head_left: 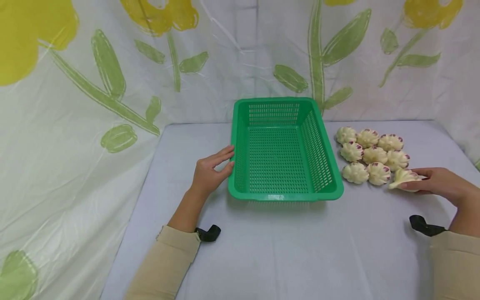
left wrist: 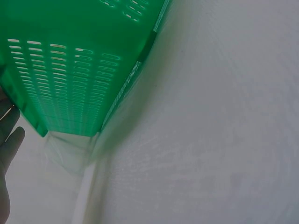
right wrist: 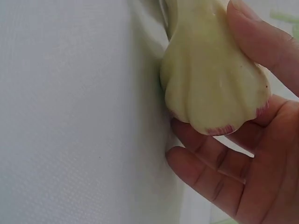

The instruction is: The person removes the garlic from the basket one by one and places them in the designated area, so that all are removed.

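Observation:
My right hand (head_left: 446, 183) grips a garlic bulb (head_left: 403, 178), cream with purplish streaks, at the near right corner of a group of similar bulbs (head_left: 375, 155). In the right wrist view the thumb lies along one side of that garlic bulb (right wrist: 210, 84) and the fingers curl beneath it, close to the tabletop. A green plastic basket (head_left: 285, 196) with slotted walls stands mid-table with nothing inside. Against its left rim rest the extended fingers of my left hand (head_left: 211, 171). Only part of that left hand (left wrist: 7, 144) shows in the left wrist view, beside the basket wall.
A white cloth covers the table (head_left: 300, 250). Behind it and to the left hangs a pale curtain (head_left: 225, 62) with yellow flowers and green leaves. Black straps (head_left: 208, 233) sit at both wrists, by the beige sleeves.

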{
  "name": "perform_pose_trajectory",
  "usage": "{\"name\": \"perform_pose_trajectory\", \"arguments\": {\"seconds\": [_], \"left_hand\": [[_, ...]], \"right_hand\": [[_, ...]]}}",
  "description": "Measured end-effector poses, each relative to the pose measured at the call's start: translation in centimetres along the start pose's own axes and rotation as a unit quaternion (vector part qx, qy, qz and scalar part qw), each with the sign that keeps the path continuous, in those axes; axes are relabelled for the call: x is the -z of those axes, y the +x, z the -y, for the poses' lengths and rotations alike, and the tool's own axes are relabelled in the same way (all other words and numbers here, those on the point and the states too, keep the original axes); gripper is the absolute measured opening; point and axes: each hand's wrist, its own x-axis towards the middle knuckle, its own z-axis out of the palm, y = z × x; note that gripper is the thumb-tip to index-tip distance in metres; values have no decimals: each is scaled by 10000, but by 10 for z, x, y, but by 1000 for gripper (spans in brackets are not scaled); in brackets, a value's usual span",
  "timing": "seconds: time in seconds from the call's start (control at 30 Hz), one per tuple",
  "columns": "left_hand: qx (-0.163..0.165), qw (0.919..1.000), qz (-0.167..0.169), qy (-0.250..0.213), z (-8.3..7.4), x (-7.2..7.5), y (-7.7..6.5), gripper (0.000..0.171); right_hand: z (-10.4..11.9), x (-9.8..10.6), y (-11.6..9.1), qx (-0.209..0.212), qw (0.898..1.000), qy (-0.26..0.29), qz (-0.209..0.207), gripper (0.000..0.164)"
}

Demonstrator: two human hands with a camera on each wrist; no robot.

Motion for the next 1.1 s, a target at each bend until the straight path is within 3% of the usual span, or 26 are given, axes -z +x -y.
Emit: {"name": "perform_pose_trajectory", "arguments": {"seconds": [0.27,0.7,1.1], "left_hand": [[-53,10000,-24,-47,-1,1,1,30],[-64,10000,-20,-70,-1,0,0,30],[-26,10000,-16,-81,0,0,0,30]], "right_hand": [[1,-2,0,-118,9999,76,2,102],[-2,-6,-2,91,9997,234,-31,97],[-2,-3,1,-198,9997,-12,155,103]]}}
